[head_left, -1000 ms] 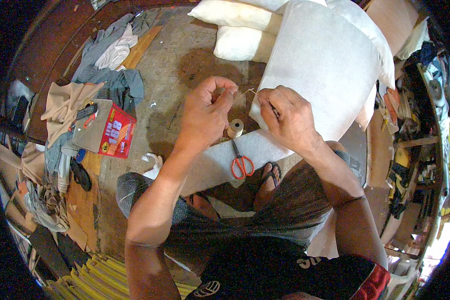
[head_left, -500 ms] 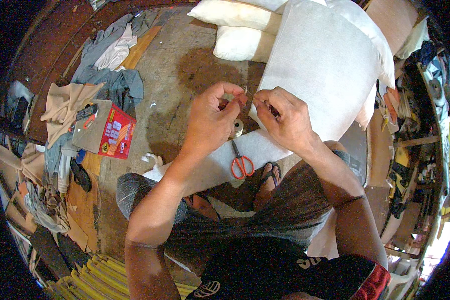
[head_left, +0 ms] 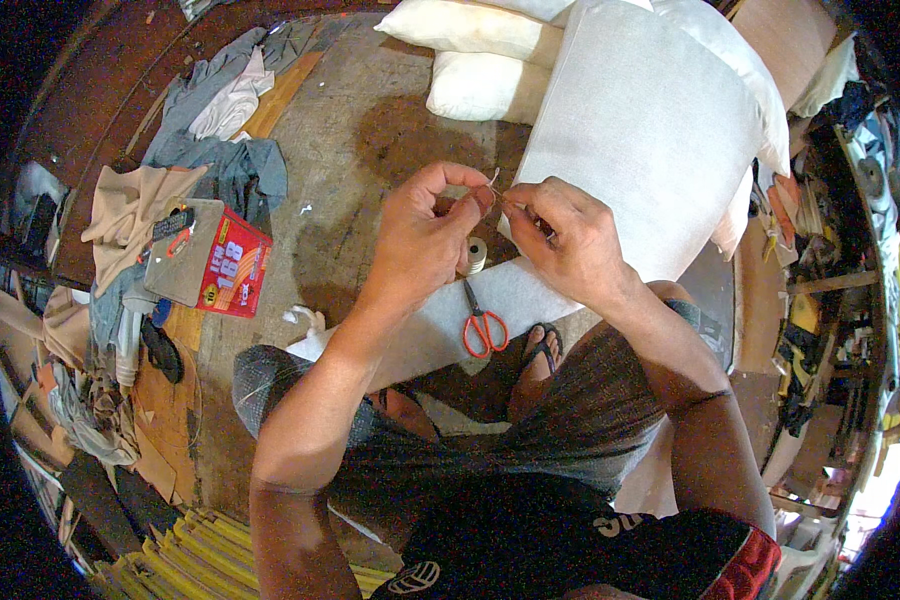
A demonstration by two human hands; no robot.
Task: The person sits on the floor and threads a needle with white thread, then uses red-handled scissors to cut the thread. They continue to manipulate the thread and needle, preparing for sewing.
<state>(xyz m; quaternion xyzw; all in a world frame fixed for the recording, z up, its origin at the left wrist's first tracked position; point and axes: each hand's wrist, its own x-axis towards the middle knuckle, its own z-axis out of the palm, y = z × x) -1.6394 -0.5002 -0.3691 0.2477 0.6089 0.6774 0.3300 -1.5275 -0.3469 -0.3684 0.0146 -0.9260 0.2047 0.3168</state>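
Both hands are raised close together in front of me, fingertips nearly meeting. Between the thumb and forefinger of my left hand a pale thread is pinched, a short bit of it sticking up. My right hand is closed in a pinch on the same thread from the other side; whether a needle is there too is too small to tell. Just below the hands a spool of pale thread rests on the white fabric across my lap. Scissors with orange-red handles lie beside the spool, blades partly hidden.
A large white padded panel leans ahead on the right, with white cushions behind it. On the left are a red-and-grey box, heaped cloth and a dark sandal. Yellow slats show at lower left.
My fingertips have drawn slightly closer together, and the bit of thread above my left fingers has shifted a little. The left hand moved slightly left, showing more of the spool.
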